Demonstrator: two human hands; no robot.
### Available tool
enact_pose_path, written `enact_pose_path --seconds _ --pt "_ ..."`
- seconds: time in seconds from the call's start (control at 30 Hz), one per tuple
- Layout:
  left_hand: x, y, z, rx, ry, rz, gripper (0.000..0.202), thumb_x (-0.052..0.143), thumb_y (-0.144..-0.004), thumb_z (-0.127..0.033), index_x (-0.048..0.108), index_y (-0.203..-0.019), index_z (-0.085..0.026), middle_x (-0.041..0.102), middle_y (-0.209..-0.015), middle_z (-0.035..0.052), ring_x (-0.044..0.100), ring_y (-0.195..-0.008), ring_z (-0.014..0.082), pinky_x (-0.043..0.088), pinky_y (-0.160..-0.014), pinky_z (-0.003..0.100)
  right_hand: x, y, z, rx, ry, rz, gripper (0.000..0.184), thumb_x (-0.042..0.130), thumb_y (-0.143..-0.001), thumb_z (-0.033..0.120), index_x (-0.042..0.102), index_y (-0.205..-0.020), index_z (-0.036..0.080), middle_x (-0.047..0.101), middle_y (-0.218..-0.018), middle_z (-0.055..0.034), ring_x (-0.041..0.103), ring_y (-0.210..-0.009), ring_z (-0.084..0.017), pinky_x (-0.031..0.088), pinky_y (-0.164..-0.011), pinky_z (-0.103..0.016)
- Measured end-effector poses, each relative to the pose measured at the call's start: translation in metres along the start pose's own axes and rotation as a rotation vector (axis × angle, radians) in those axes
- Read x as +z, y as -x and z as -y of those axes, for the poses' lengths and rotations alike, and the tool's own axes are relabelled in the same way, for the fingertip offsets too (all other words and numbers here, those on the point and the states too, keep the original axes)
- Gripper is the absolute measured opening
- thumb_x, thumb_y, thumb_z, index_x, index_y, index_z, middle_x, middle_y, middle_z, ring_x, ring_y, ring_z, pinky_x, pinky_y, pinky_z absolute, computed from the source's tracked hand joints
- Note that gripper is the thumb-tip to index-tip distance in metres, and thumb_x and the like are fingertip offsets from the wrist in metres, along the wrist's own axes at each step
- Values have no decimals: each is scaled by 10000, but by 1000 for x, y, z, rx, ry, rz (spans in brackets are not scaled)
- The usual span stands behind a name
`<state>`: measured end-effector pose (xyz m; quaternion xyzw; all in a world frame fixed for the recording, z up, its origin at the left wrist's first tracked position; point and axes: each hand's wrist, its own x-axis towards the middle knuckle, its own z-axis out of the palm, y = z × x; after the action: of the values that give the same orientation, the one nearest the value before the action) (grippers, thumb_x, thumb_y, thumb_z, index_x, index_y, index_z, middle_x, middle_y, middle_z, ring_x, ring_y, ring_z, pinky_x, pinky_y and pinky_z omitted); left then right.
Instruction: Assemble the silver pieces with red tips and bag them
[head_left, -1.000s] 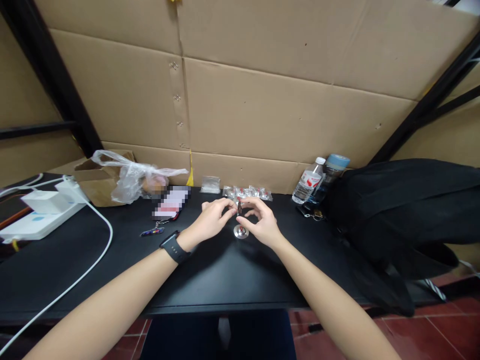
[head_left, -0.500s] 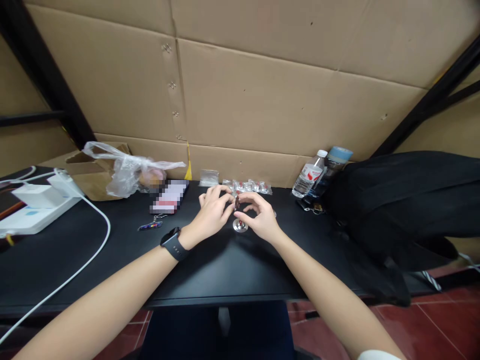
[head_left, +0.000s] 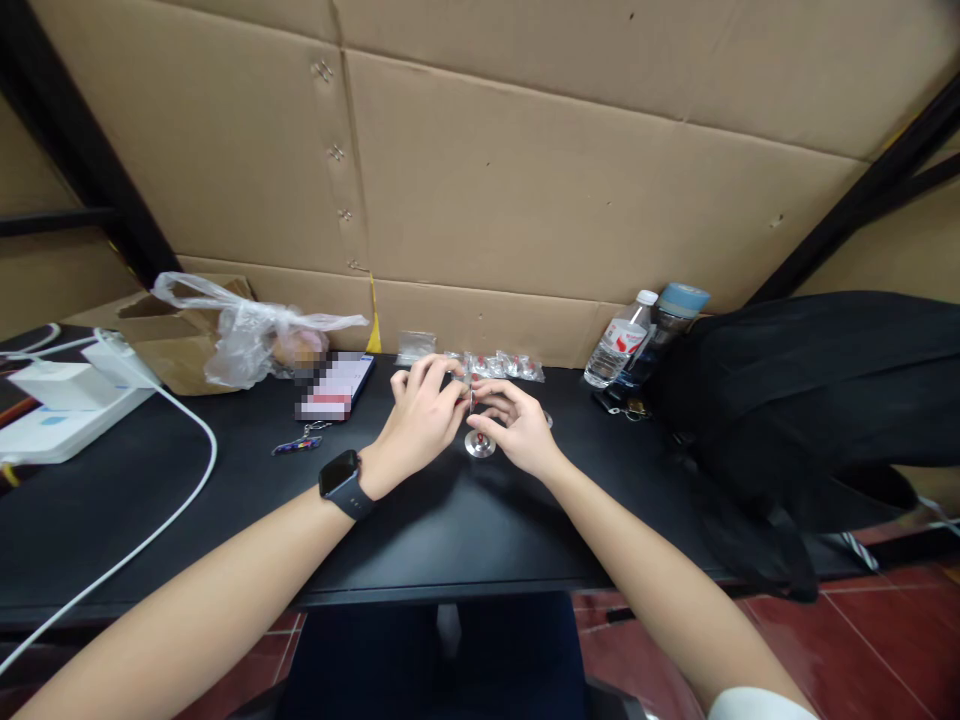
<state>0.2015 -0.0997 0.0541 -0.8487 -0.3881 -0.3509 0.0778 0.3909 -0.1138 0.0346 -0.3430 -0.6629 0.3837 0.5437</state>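
Observation:
A small thin metal disc (head_left: 472, 400) is held up between my two hands, seen nearly edge-on. My left hand (head_left: 426, 412), with a dark watch on its wrist, closes its fingertips on the disc's left side. From the right, my right hand (head_left: 517, 428) pinches it with thumb and fingers. Just below the fingers, a round silver disc (head_left: 480, 444) with a red centre lies on the black table (head_left: 457, 530). Another shiny piece (head_left: 548, 421) peeks out behind my right hand, mostly hidden.
Small clear packets (head_left: 517, 367) with silver and red pieces lie behind my hands, beside an empty-looking clear bag (head_left: 416, 347). Leftward are a phone (head_left: 337, 388), a plastic bag (head_left: 244, 345) and a power strip (head_left: 67, 420). A water bottle (head_left: 620, 342) and black backpack (head_left: 810, 400) stand right.
The held disc has turned from showing its dark face to nearly edge-on. My left fingers have shifted slightly around it. The camera view has moved a little.

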Motion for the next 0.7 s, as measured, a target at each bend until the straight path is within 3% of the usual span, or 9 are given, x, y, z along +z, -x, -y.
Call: enact_pose_path --seconds 0.17,0.37,0.57,0.7 --pt "1 1 -4 -26 5 2 200 492 -997 -245 685 -1037 -212 576 -1354 153 408 -1333 358 287 -991 551 -2 0 -3 145 -83 -46 417 866 -722 442 678 -1011 207 726 -1086 -59 741 -992 -240 622 -948 -416" --pt "3 2 -3 -88 -18 -31 150 527 -973 -243 670 -998 -202 582 -1319 149 444 -1286 347 317 -940 518 -5 -2 -4 249 -206 -38 376 824 -776 472 750 -1001 180 754 -1036 -69 742 -975 -238 639 -924 -464" --pt "6 4 -4 -55 18 -35 146 537 -965 -233 678 -989 -205 593 -1298 140 471 -1279 335 310 -933 508 -8 -2 -7 256 -166 -21 356 850 -746 456 729 -929 176 744 -971 -49 740 -930 -216 634 -915 -433" --pt "9 5 -1 -39 45 -29 143 548 -961 -236 688 -983 -213 604 -1283 132 480 -1277 333 301 -938 507 -12 -3 -7 170 24 25 297 795 -805 448 721 -881 171 723 -1037 -76 714 -991 -218 586 -989 -421"
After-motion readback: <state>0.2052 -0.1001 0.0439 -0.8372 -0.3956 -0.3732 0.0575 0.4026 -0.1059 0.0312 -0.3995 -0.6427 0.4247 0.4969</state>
